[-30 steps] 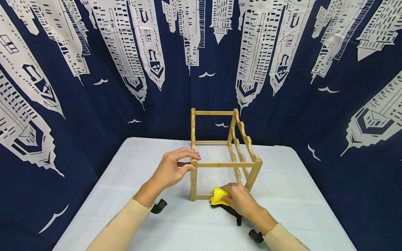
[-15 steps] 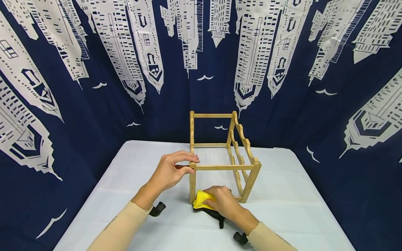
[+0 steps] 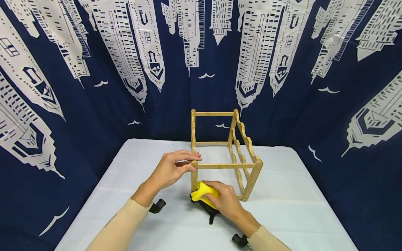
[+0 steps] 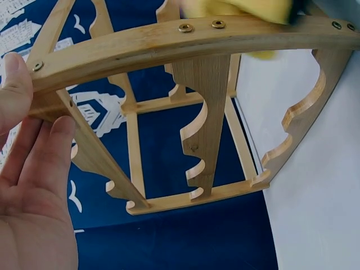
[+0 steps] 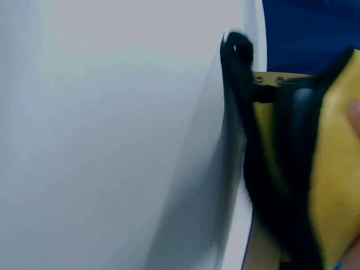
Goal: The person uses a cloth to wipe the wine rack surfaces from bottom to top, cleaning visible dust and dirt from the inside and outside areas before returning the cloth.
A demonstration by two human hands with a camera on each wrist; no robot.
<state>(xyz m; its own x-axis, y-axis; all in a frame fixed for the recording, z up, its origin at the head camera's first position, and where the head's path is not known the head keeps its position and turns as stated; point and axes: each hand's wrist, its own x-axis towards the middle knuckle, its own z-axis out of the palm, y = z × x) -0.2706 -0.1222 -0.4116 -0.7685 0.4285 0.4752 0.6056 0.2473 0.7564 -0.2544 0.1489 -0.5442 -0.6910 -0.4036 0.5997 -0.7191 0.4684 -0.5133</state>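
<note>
A light wooden rack (image 3: 226, 166) with scalloped slats, like a wine rack, stands on the table. At its near left top corner, my left hand (image 3: 169, 169) grips the wood between thumb and fingers; the left wrist view shows this hand (image 4: 39, 180) up close. My right hand (image 3: 228, 201) pinches a bunched yellow cleaning cloth (image 3: 204, 191) with black edging and a black loop. That cloth lies against the lower part of the rack's near left post. In the left wrist view the cloth (image 4: 242, 8) is blurred; the right wrist view shows its yellow side (image 5: 337, 163).
A white cloth covers the table (image 3: 292, 209). Behind it hangs a navy curtain (image 3: 176, 104) printed with white buildings and birds. Black wrist cameras sit under the left wrist (image 3: 157, 206) and the right wrist (image 3: 240, 240).
My right hand has moved left with the cloth, from the rack's bottom front rail to the near left post, then slightly up. My left hand keeps its grip on the corner.
</note>
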